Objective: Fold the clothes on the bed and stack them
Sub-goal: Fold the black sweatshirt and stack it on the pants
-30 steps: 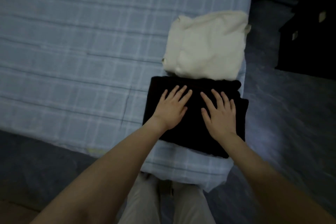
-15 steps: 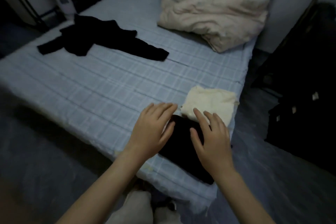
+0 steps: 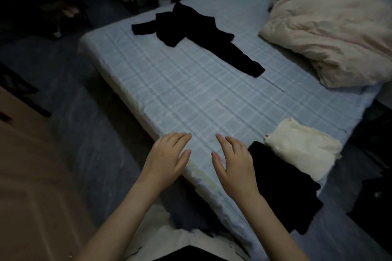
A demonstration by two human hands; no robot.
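1. Closest to the camera are the two hands. The left hand (image 3: 167, 158) is flat and open with its fingers spread a little, and it holds nothing. It hangs over the near edge of the bed (image 3: 191, 99)

2. The right hand (image 3: 232, 162) is just beside it, also open and flat, and it holds nothing either. It is right next to the folded black cloth (image 3: 282, 184); I cannot tell if it touches it

3. The folded black cloth lies at the near right corner of the bed. It looks done. Its long side runs from the middle of the bed out toward the corner, and its near end hangs a bit over the edge

4. Just behind it sits the folded cream cloth (image 3: 301, 146). It touches the black one but lies next to it, not on top. So I think two pieces are folded, but they are not stacked yet

5. Far across the bed lies the black top (image 3: 197, 34), not folded at all. It lies slanted, with one long part pointing down and right toward the middle of the bed and a short part pointing left. I think this one is next

6. At the far right is a big puffy cream blanket (image 3: 331, 27), heaped up
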